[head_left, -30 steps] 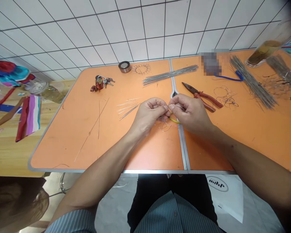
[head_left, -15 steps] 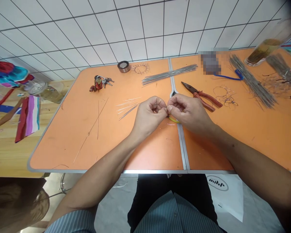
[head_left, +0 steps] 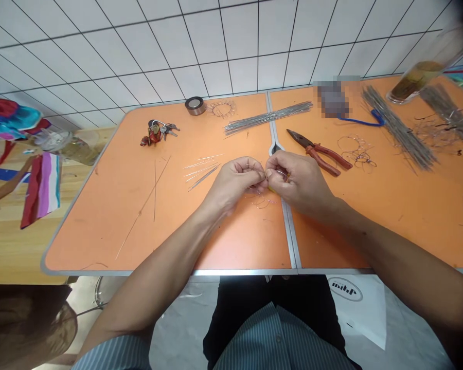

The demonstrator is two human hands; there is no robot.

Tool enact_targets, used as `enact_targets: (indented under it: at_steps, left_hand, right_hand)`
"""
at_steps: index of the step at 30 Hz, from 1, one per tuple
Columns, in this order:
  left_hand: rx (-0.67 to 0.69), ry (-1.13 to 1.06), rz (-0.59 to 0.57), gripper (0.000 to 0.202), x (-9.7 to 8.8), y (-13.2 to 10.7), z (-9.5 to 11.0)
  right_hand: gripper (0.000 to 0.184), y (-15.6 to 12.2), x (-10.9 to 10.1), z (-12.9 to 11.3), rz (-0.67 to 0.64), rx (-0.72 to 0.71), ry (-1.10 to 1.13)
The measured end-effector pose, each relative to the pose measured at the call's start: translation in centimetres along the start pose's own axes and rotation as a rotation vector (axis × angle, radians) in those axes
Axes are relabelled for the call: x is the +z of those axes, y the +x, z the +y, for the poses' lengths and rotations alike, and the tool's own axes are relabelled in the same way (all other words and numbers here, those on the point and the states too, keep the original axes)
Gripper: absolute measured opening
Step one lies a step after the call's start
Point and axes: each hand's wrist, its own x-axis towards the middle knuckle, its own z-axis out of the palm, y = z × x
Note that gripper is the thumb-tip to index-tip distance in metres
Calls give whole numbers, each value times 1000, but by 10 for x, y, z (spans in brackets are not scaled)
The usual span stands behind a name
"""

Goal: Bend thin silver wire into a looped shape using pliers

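My left hand [head_left: 242, 180] and my right hand [head_left: 299, 180] meet over the table's seam, thumbs and fingertips pinched together on a thin wire. Fine loops of wire [head_left: 261, 200] show just under my left fingers. The point where the fingertips meet is mostly covered. A grey metal tool [head_left: 275, 147] lies partly beneath my right hand, and a bit of yellow shows below it. To the left of my left hand lie several short, straight wires [head_left: 202, 172]. Pliers with red handles [head_left: 320, 153] rest beyond my right hand, jaws apart.
Bundles of grey wire [head_left: 268, 118] lie at the back and right [head_left: 401, 128]. Wire coils [head_left: 357, 149], a tape roll [head_left: 195, 105], keys [head_left: 162, 131] and a glass of brown liquid [head_left: 414, 82] are around. Longer wires [head_left: 142, 205] lie left. A tiled wall [head_left: 231, 46] stands behind.
My right fingers have curled further in, and my left hand has turned slightly. Wire loops now show more clearly under my left hand. The view has shifted a little.
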Motion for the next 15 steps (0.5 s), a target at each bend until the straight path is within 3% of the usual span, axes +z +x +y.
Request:
enact_targets:
  at_steps: [10,15]
  left_hand:
    - [71,31,23,9,1,-2,4]
    - [-32,-3,6,7,-2,3,4]
  right_hand:
    - [13,2,-3,1,13,4,-4]
    - [14,1,0,3,-8,-35,-22]
